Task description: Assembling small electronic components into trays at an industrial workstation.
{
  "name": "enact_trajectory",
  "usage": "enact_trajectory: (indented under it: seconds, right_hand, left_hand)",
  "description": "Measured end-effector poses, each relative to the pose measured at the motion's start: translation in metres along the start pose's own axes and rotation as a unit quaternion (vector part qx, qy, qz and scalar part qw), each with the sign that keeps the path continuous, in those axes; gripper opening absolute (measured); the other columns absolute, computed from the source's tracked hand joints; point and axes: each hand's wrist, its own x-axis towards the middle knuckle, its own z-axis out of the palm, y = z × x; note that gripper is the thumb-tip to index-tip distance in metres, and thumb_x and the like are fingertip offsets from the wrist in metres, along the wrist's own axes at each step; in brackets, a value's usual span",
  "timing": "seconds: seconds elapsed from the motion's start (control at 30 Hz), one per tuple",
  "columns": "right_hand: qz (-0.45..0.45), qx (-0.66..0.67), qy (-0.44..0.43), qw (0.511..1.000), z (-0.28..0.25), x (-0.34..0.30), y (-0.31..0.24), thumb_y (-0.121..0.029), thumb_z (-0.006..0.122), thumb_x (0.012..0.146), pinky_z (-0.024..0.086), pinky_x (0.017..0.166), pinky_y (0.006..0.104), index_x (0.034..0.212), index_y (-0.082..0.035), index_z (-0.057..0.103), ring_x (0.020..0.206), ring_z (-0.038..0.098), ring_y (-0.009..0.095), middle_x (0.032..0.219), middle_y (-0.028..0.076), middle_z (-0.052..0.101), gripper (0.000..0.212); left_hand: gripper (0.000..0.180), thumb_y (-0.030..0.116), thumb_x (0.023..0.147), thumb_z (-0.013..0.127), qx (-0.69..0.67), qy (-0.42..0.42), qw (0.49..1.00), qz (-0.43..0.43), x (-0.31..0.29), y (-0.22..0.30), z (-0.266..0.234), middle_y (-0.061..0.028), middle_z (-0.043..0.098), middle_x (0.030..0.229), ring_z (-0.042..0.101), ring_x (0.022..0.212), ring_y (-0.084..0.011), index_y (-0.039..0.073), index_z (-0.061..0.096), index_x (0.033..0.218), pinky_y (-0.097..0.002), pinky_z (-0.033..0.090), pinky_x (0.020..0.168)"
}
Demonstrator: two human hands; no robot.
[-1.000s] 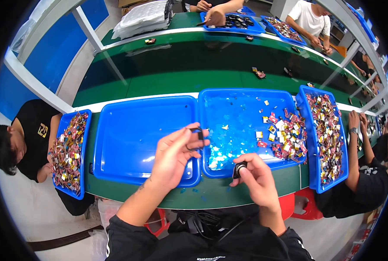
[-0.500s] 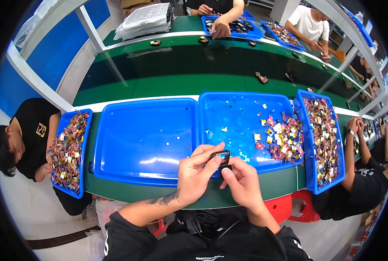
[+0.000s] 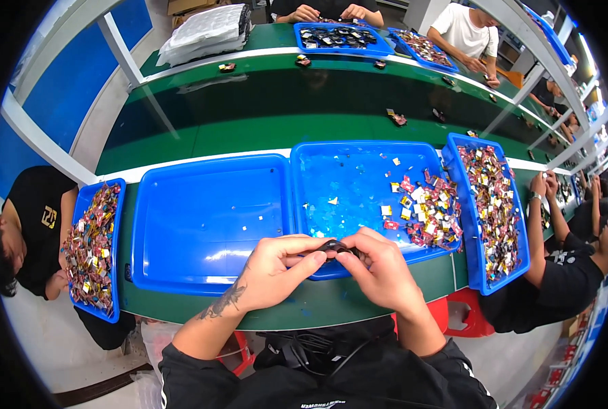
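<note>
Setting: green work table with white frame posts; other people seated at 9, 3 and 12 o'clock.
Trays: four blue trays along the near edge. Left-centre tray almost bare; right-centre tray holds a loose heap of small red, yellow and white packets at its 3 o'clock side; outer two heaped full.
Far end: stack of white bags at 11 o'clock.
Hands: left hand and right hand meet fingertip to fingertip over the near rim, both pinching one small black part between them.

Left hand and right hand, fingertips together
</note>
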Motion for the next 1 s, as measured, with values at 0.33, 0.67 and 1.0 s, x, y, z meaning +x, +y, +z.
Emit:
enact_trajectory:
  seconds: [0.33, 0.67, 1.0]
  right_hand:
    - [0.018, 0.352, 0.163, 0.921, 0.009, -0.011, 0.003, 0.010, 0.063, 0.084, 0.051, 0.075, 0.0232, 0.119, 0.002, 0.054, 0.087, 0.060, 0.011, 0.098, 0.007, 0.061, 0.037]
    - [-0.009, 0.289, 0.293, 0.911, 0.041, 0.004, -0.004, 0.008, 0.073, 0.077, 0.052, 0.067, 0.0206, 0.090, 0.001, 0.066, 0.083, 0.064, 0.013, 0.095, 0.012, 0.067, 0.016]
    - [-0.079, 0.119, 0.323, 0.936, 0.043, 0.006, 0.002, 0.007, 0.078, 0.070, 0.052, 0.060, 0.0215, 0.093, -0.002, 0.070, 0.075, 0.061, 0.012, 0.084, 0.008, 0.059, 0.026]
  left_hand:
    - [0.037, 0.018, 0.103, 0.043, -0.301, 0.041, 0.952, -0.040, 0.012, -0.016, 0.011, -0.0192, 0.060, 0.122, 0.061, 0.112, -0.0240, -0.005, 0.048, 0.132, -0.0351, 0.050, 0.098]
    - [0.040, 0.012, 0.103, 0.041, -0.294, 0.037, 0.955, -0.017, 0.009, -0.019, 0.031, -0.0145, 0.056, 0.127, 0.057, 0.115, -0.0202, -0.003, 0.040, 0.140, -0.0356, 0.046, 0.103]
    - [0.039, 0.010, 0.102, 0.041, -0.301, 0.035, 0.953, -0.011, 0.006, -0.021, 0.028, -0.0142, 0.057, 0.126, 0.056, 0.117, -0.0212, -0.005, 0.042, 0.138, -0.0384, 0.045, 0.105]
